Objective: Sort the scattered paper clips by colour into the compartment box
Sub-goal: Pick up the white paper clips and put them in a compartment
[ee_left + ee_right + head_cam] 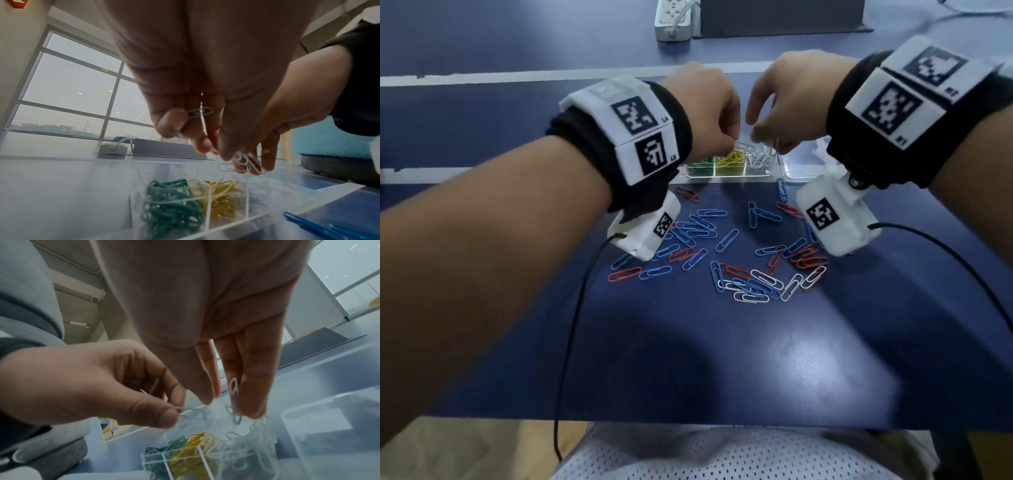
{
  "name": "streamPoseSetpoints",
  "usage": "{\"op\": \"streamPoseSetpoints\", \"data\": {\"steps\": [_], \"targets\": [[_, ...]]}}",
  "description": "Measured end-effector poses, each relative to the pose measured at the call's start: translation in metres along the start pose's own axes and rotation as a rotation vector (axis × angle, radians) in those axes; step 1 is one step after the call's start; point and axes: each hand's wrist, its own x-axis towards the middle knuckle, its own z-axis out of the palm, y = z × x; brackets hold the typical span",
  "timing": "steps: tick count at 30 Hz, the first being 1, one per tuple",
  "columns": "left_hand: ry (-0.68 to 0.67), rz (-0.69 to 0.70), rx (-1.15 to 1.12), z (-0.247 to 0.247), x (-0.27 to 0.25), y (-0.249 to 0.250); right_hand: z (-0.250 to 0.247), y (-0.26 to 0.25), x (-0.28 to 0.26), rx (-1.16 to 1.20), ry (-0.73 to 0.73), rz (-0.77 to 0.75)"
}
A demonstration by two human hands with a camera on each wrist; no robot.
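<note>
A clear compartment box [729, 175] stands at the far middle of the blue table, holding green clips [698, 165], yellow clips [729, 159] and white clips [760, 161] in separate cells. Both hands hover close together just above it. My left hand [726, 137] pinches white paper clips [200, 112] between thumb and fingers. My right hand [774, 144] points its fingers down over the white cell, with several white clips [246, 162] held at its fingertips and one hanging [234, 395]. Blue clips [702, 229], red clips [808, 257] and white clips [753, 287] lie scattered nearer me.
A clear plastic lid or tray [803, 164] lies right of the box. A white power strip [674, 20] and a dark grey board [780, 13] stand at the back. Black wrist-camera cables [571, 342] trail over the table's front edge.
</note>
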Motion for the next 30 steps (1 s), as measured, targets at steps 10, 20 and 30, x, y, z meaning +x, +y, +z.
{"op": "streamPoseSetpoints", "data": {"steps": [10, 20, 30], "targets": [[0.038, 0.021, -0.014, 0.004, 0.016, 0.019, -0.007, 0.008, -0.012, 0.339, 0.009, 0.014], [-0.097, -0.142, -0.515, 0.012, 0.016, 0.02, -0.005, 0.018, -0.012, 0.612, 0.01, 0.024], [0.006, -0.183, -0.621, 0.008, 0.011, 0.006, -0.004, 0.023, -0.004, 0.477, 0.023, 0.07]]}}
